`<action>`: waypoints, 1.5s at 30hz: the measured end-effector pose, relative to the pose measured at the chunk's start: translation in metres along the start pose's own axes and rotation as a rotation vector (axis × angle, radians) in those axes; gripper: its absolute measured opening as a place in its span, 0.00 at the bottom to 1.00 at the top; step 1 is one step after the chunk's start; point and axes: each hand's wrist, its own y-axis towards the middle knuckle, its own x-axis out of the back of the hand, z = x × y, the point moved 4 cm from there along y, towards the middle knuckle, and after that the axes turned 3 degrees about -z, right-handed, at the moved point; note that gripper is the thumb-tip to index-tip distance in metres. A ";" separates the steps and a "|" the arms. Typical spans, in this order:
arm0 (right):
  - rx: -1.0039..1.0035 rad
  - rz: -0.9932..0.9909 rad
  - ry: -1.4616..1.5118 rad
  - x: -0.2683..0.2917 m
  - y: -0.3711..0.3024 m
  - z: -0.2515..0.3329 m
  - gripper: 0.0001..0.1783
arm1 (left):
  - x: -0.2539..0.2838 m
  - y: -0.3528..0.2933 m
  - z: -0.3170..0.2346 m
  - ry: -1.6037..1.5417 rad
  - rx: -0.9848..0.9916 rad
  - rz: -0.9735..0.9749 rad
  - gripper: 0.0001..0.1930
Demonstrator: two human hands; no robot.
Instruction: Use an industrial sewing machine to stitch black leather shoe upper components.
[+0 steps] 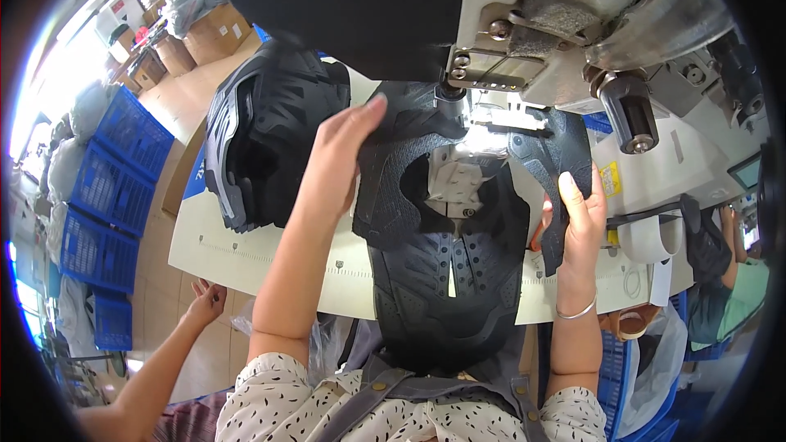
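A black shoe upper (450,286) with rows of eyelets and textured overlays spreads across the sewing machine bed, its lower end hanging toward my lap. Its upper part runs under the presser foot (483,124), lit brightly by the machine lamp. My left hand (336,151) lies along the upper's left side, one digit stretched out on it; the other fingers are mostly hidden. On the right, my right hand (580,209) pinches the upper's narrow flap, thumb on top and fingers behind. Something orange-red (537,237) shows beside that flap, too little of it to name.
A stack of black uppers (274,131) stands left on the pale table (246,258). The machine head (524,24) hangs overhead. Blue crates (102,250) and cartons (214,33) line the left. Another person's hand (207,303) is at left; someone in green (745,299) is at right.
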 end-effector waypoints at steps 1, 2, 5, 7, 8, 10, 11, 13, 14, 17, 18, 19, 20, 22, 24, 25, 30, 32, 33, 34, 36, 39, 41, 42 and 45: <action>-0.014 0.008 0.006 -0.002 0.001 -0.001 0.11 | 0.010 0.006 -0.001 0.006 0.095 -0.094 0.16; -0.017 0.015 0.006 -0.003 0.006 -0.003 0.11 | 0.001 0.007 -0.009 0.060 0.059 -0.040 0.14; -0.027 0.093 -0.006 0.001 0.042 -0.011 0.10 | -0.004 0.028 -0.015 0.686 -0.142 0.012 0.13; 0.013 0.167 -0.115 -0.005 0.078 -0.017 0.06 | -0.003 0.034 -0.031 0.732 -0.677 -0.175 0.15; 0.151 0.224 -0.154 -0.001 0.104 -0.029 0.06 | 0.004 0.035 -0.042 0.692 -0.740 -0.231 0.16; 0.065 0.364 0.065 0.036 0.155 -0.064 0.12 | 0.016 0.030 -0.068 0.672 -0.892 -0.360 0.17; 0.010 0.553 0.200 0.031 0.160 -0.070 0.13 | 0.032 0.023 -0.080 0.724 -0.921 -0.446 0.17; -0.037 0.477 0.181 0.012 0.142 -0.072 0.14 | 0.087 0.015 -0.090 0.445 -0.749 -0.442 0.19; -0.004 0.479 0.133 -0.001 0.123 -0.067 0.14 | 0.113 0.003 -0.095 0.299 -0.629 -0.426 0.20; 0.132 0.416 -0.342 0.001 0.072 -0.054 0.14 | 0.193 -0.019 -0.090 0.372 -0.345 -0.514 0.23; 0.113 0.338 -0.370 0.003 0.056 -0.049 0.14 | 0.203 -0.024 -0.089 0.375 -0.341 -0.514 0.23; 0.092 0.260 -0.400 0.004 0.038 -0.047 0.14 | 0.212 -0.030 -0.086 0.696 -0.245 -0.611 0.23; 0.164 0.266 -0.665 0.013 0.024 -0.042 0.13 | 0.213 -0.029 -0.083 1.007 -0.146 -0.680 0.23; 0.241 0.304 -0.942 0.023 -0.006 -0.047 0.13 | 0.200 -0.035 -0.083 1.240 -0.416 -0.836 0.23; 0.312 0.364 -1.196 0.034 -0.024 -0.048 0.20 | 0.147 -0.050 -0.088 1.472 -0.944 -0.981 0.23; 0.309 0.369 -1.268 0.039 -0.030 -0.054 0.23 | 0.120 -0.063 -0.081 1.482 -1.168 -0.967 0.23; 0.034 0.268 -0.918 0.033 -0.025 -0.062 0.30 | 0.050 -0.106 0.041 1.347 -0.653 0.100 0.33; -0.129 0.247 -0.646 0.049 -0.014 -0.078 0.32 | 0.024 -0.107 0.068 1.387 -0.521 0.158 0.38; -0.241 0.246 -0.457 0.054 -0.010 -0.085 0.32 | 0.025 -0.106 0.083 1.426 -0.468 0.154 0.42; -0.278 0.206 -0.462 0.057 -0.006 -0.084 0.31 | 0.025 -0.105 0.093 1.465 -0.414 0.147 0.47; -0.188 0.267 -0.723 0.054 0.002 -0.078 0.29 | 0.026 -0.105 0.095 1.451 -0.363 0.148 0.50; 0.020 0.295 -1.055 0.044 0.004 -0.069 0.28 | 0.026 -0.106 0.096 1.455 -0.358 0.145 0.50; 0.158 0.307 -1.212 0.042 0.009 -0.070 0.27 | 0.027 -0.107 0.096 1.455 -0.357 0.143 0.50; 0.157 0.308 -1.211 0.041 0.009 -0.069 0.27 | 0.027 -0.107 0.096 1.446 -0.371 0.134 0.50; 0.261 0.255 -1.277 0.035 0.006 -0.062 0.24 | 0.027 -0.108 0.096 1.436 -0.378 0.118 0.49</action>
